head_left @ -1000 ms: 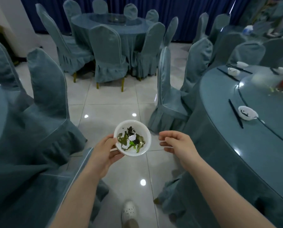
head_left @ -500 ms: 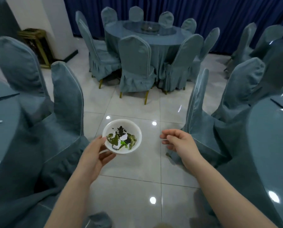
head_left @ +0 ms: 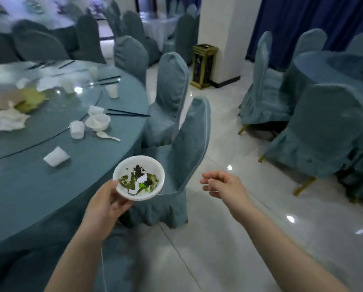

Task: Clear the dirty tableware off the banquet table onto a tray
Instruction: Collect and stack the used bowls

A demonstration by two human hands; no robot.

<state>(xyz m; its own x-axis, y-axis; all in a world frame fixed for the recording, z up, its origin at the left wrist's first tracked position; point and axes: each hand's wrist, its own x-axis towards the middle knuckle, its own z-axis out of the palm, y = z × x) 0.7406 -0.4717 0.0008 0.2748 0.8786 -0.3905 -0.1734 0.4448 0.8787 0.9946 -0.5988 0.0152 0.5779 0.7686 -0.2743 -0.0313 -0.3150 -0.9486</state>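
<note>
Low in the centre of the frame, my left hand (head_left: 104,204) grips the white bowl (head_left: 138,178) by its near-left rim, thumb on top and fingers underneath; dark green scraps lie inside. My right hand (head_left: 224,186), right of it and apart, hangs loosely curled, holding nothing. Farther off at left, the round table (head_left: 24,186) carries cups (head_left: 77,129), chopsticks (head_left: 127,113) and a spoon (head_left: 107,135).

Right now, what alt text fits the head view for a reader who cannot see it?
The left hand holds a dirty white bowl of green scraps beside a round table littered with cups, chopsticks and napkins. The right hand hangs empty over the floor.
</note>
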